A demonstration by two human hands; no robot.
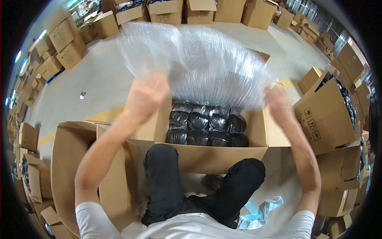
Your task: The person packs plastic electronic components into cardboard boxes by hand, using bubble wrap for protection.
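Note:
A clear crinkled plastic sheet (207, 59) stretches between my hands, raised over the far part of an open cardboard box (215, 159). My left hand (153, 89) is closed on its left end, and my right hand (277, 99) grips its right end. Both hands are smeared by motion, so single fingers do not show. Inside the box, several black bundles in shiny plastic wrap (199, 121) sit packed in rows. The sheet hides the box's far side. The box stands just beyond my knees with its side flaps spread outward.
An open cardboard box (75, 167) stands close on my left. At right, a tilted box (326, 115) holds black plastic-wrapped goods. Light blue printed strips (260, 213) lie on the floor by my right leg. More cartons (163, 12) line the far side, and stacks (65, 42) rise at left.

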